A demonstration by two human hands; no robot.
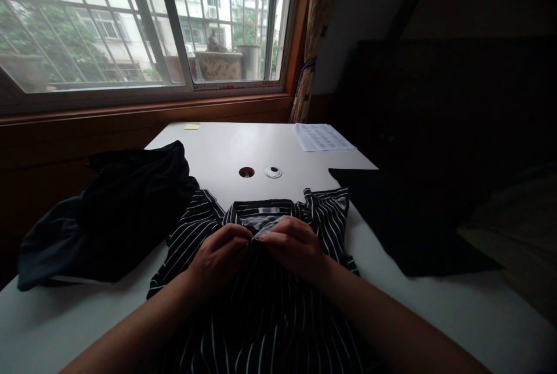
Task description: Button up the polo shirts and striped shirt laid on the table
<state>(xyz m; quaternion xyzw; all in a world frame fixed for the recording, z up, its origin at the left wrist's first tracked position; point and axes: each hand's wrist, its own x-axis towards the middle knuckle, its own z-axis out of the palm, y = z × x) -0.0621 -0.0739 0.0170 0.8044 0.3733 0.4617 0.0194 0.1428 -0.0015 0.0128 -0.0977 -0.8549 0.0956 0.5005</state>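
A black shirt with white stripes lies spread on the white table, its collar toward the window and its short sleeves out to both sides. Just below the collar, my left hand pinches the left front edge of the shirt. Close beside it, my right hand grips the other front edge, where a paler inner side of the cloth shows. The fingertips of both hands nearly meet at the neck opening. Whether a button sits between them is too small to tell. A light label shows inside the collar.
Dark folded clothes are heaped on the left of the white table. A dark cloth hangs over the right edge. Farther back are printed papers, a yellow note, a round hole and a white round cap.
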